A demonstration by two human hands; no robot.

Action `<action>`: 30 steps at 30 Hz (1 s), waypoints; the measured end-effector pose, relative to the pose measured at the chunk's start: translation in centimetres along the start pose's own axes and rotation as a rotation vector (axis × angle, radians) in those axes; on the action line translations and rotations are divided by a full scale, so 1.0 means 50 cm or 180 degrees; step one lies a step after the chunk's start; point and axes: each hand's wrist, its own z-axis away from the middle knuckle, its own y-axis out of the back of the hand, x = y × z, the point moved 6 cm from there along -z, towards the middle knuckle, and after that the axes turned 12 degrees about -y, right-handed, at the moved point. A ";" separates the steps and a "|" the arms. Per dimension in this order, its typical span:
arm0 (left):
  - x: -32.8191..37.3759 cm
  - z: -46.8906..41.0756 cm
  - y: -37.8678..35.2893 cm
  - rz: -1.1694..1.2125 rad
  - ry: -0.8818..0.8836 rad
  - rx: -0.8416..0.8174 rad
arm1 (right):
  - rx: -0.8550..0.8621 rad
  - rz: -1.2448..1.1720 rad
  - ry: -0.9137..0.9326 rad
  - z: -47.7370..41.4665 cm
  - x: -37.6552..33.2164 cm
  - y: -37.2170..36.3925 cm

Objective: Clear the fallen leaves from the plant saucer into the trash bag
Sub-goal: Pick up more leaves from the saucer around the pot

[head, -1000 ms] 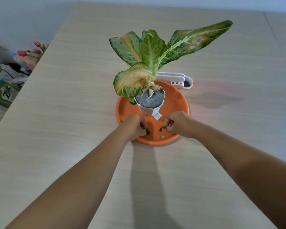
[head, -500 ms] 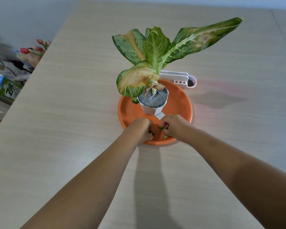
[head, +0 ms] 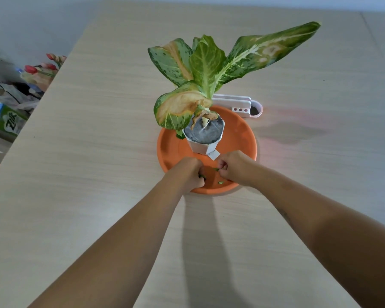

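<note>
The left hand (head: 188,172) and right hand (head: 233,167) each pinch a leaf scrap (head: 216,168) in the saucer (head: 165,150); such tiny bits may slip free. Knuckles sit near the pot (head: 203,142); a bump could tip it.

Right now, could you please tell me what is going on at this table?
A person is picking fallen leaves out of the orange saucer with both hands. The left hand pinches green leaf bits near the saucer's front rim, and the right hand pinches a small leaf piece beside it. One leaf scrap lies loose on the saucer by the right hand. The potted plant stands on the saucer.
</note>
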 end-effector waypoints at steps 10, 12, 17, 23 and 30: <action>0.000 -0.001 0.003 -0.0060 -0.0078 -0.0023 | -0.0309 0.0845 0.0299 0.012 -0.014 -0.010; 0.001 -0.002 0.004 -0.0064 -0.0084 -0.0049 | -0.0383 0.0963 0.0259 0.010 -0.018 -0.020; 0.000 -0.007 0.001 -0.0077 -0.0051 -0.0156 | -0.0395 0.1377 0.0418 0.017 -0.039 -0.034; -0.016 0.010 0.029 0.0739 0.0383 0.0311 | -0.0311 -0.0136 -0.0124 0.012 0.002 0.015; -0.044 0.056 0.058 0.2262 0.0931 0.0902 | -0.0324 -0.2175 -0.0686 0.052 0.040 0.035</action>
